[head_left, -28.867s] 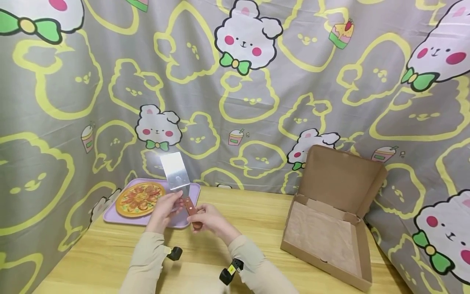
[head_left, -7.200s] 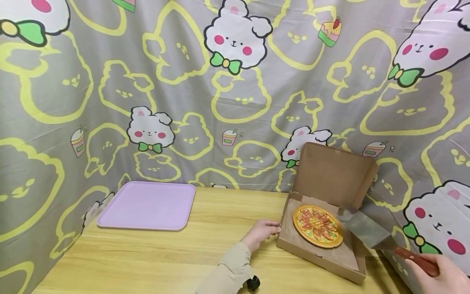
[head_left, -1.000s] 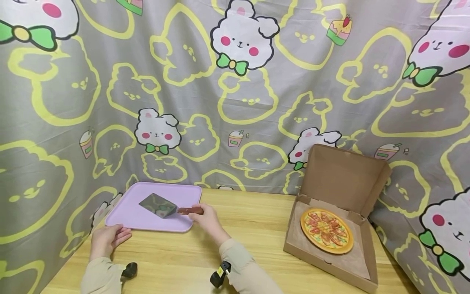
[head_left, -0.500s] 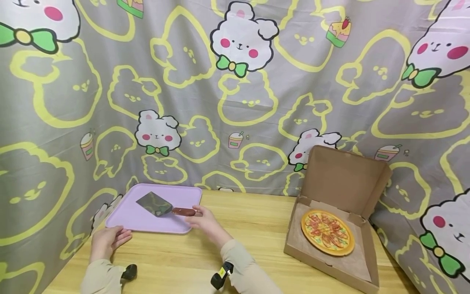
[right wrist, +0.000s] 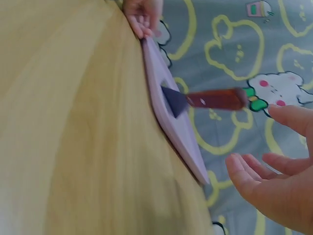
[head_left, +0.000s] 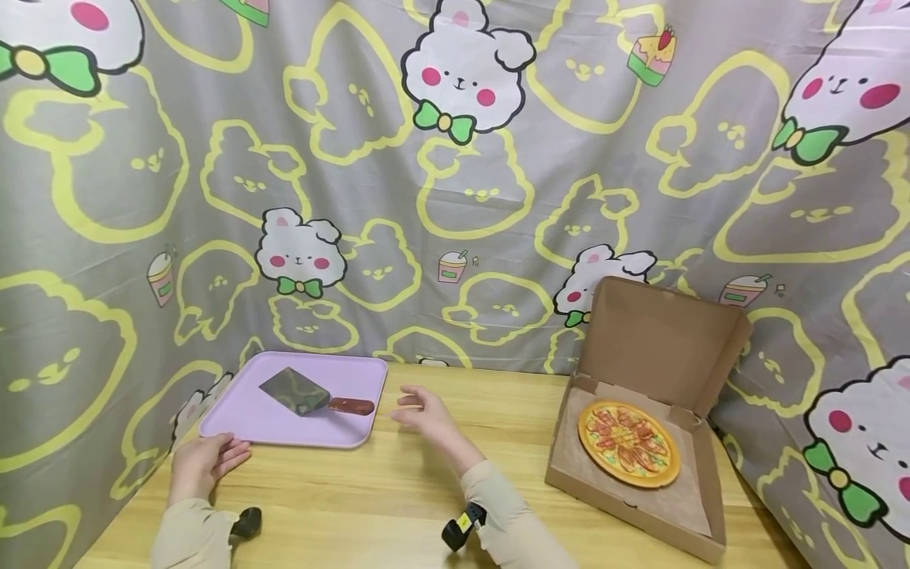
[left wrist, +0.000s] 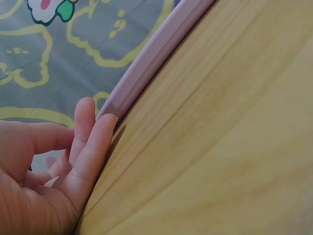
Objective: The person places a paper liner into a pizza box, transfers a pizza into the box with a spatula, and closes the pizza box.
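A spatula with a broad metal blade (head_left: 295,390) and a reddish-brown wooden handle (head_left: 351,405) lies on the lilac tray (head_left: 249,433), its handle end toward the tray's right side. My right hand (head_left: 431,417) is apart from the handle, to its right, with nothing between its loosely spread fingers. In the right wrist view the same handle (right wrist: 217,99) rises at a slant from the tray. My left hand (head_left: 201,465) is at the tray's front-left corner. Its extended fingertips (left wrist: 105,125) are right at the tray rim (left wrist: 142,68) in the left wrist view.
On the right stands a cardboard pizza box (head_left: 611,502) with its lid (head_left: 661,340) up. A toy-like pizza (head_left: 629,444) rests inside on brown paper. The wooden table (head_left: 355,506) runs back to a patterned cloth (head_left: 490,332).
Over the last second my right hand lets go of the spatula on the tray and draws off to the right. Much earlier the pizza was on the tray; now it is in the box.
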{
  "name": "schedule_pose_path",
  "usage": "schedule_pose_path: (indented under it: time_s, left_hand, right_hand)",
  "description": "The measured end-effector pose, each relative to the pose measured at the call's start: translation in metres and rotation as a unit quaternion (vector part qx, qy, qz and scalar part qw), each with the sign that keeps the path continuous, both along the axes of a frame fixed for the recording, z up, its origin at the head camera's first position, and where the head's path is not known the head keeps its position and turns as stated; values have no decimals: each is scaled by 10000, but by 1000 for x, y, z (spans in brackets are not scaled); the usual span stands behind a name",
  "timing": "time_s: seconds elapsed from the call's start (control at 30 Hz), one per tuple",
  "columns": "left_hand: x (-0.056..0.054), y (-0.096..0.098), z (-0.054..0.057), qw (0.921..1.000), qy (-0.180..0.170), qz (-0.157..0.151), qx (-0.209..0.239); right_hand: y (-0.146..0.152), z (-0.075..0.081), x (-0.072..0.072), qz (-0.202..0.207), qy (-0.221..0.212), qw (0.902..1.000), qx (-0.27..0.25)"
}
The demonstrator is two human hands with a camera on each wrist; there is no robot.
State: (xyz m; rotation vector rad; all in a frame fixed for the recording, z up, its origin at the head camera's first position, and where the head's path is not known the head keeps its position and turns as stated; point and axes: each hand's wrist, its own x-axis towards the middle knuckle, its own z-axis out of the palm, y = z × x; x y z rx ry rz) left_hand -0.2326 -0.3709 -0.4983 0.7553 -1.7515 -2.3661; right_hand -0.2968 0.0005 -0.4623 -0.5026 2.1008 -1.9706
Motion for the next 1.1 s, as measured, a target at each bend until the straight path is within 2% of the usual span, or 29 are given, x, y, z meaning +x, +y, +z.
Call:
schedule_pose_path:
  time_s: [0.4, 0.53, 0.63, 0.83, 1.0, 1.1]
  left_hand:
    - [0, 2, 4, 9998, -141, 135, -3]
    - [0, 5, 9, 9974, -363, 334, -525]
    - [0, 7, 14, 9924, -512, 502, -998]
    - [-1, 14, 35, 9849, -417, 694, -1528]
    - [-3, 31, 61, 9725, -152, 487, -2273]
    - [-3, 44, 78, 9671, 38, 403, -2512]
  right_hand:
    - [60, 20, 0, -307, 356, 9988, 93]
    - [81, 27, 2, -423, 475, 9978, 176]
    - [97, 31, 2, -497, 509, 9972, 246]
    - [133, 46, 6, -728, 627, 9945, 417]
    - [163, 62, 11, -977, 743, 9906, 601]
    - [180, 71, 15, -1139, 839, 9872, 733]
